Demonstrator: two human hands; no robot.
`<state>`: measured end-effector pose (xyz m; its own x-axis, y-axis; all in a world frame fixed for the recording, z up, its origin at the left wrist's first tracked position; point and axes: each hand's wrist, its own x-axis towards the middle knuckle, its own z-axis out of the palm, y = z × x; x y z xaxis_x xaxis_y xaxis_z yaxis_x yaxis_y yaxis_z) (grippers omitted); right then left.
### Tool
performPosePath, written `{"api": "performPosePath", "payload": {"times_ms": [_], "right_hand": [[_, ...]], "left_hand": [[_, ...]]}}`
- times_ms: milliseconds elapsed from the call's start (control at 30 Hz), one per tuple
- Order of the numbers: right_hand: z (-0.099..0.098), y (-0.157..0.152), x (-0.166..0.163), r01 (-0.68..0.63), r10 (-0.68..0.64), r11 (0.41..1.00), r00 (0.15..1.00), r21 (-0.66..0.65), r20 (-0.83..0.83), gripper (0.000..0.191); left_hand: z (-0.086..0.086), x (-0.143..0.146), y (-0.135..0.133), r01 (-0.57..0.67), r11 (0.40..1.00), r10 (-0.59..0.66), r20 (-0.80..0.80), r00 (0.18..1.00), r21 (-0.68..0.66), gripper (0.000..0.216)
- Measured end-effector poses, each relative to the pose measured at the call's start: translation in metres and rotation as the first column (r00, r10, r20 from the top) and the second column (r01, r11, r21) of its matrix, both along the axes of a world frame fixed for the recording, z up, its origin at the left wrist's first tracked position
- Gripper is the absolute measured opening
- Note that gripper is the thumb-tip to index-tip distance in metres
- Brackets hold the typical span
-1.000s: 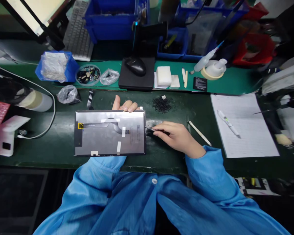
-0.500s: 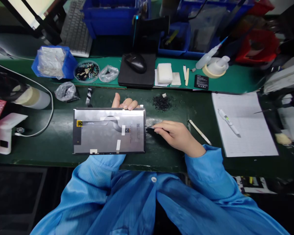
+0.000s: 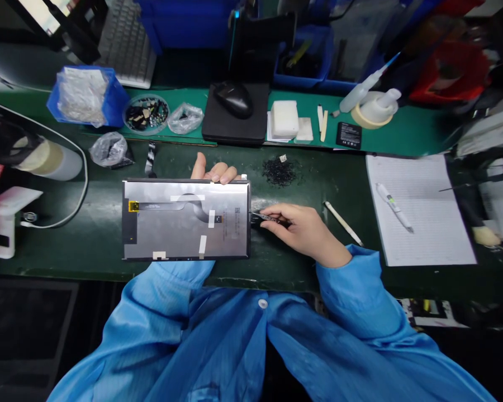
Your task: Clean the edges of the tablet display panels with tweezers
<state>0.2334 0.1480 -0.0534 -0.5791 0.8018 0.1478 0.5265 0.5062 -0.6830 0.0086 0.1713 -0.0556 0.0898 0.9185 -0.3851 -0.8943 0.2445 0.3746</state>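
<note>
A silver display panel point(image 3: 184, 220) lies back side up on the dark green bench, with a black flex cable and white tape strips on it. My left hand point(image 3: 213, 170) reaches under it; its fingers curl over the far edge and hold the panel. My right hand point(image 3: 304, 229) is pinched on dark tweezers point(image 3: 262, 216), whose tips touch the panel's right edge.
A pile of black scraps point(image 3: 280, 170) lies just beyond my right hand. A white stick point(image 3: 342, 223) and a notepad point(image 3: 417, 209) with a pen point(image 3: 394, 199) are to the right. A mouse point(image 3: 233, 99), foam block point(image 3: 283, 118), parts dish point(image 3: 146, 113) and plastic bags sit at the back.
The view has shifted slightly; both hands and the panel keep their positions, the tweezers staying at the panel's right edge.
</note>
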Motion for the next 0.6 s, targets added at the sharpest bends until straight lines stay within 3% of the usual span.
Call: {"api": "performPosePath", "payload": {"times_ms": [200,367,600], "right_hand": [[-0.0012,0.0006,0.0000,-0.053,0.052,0.998,0.998,0.044,0.020,0.022],[-0.0022,-0.0012,0.0007,0.011,-0.012,0.999,1.000,-0.044,-0.010,0.019],[-0.0003,0.0006,0.0010,-0.052,0.051,0.998,0.999,0.039,0.016,0.020]], "left_hand": [[-0.0018,-0.0003,0.0030,0.017,1.000,-0.017,0.016,1.000,0.008,0.051],[-0.0002,-0.0003,0.0029,0.030,0.999,-0.031,-0.020,0.999,-0.028,0.053],[0.0013,0.0004,0.0000,0.000,1.000,0.001,0.032,0.999,-0.017,0.042]]}}
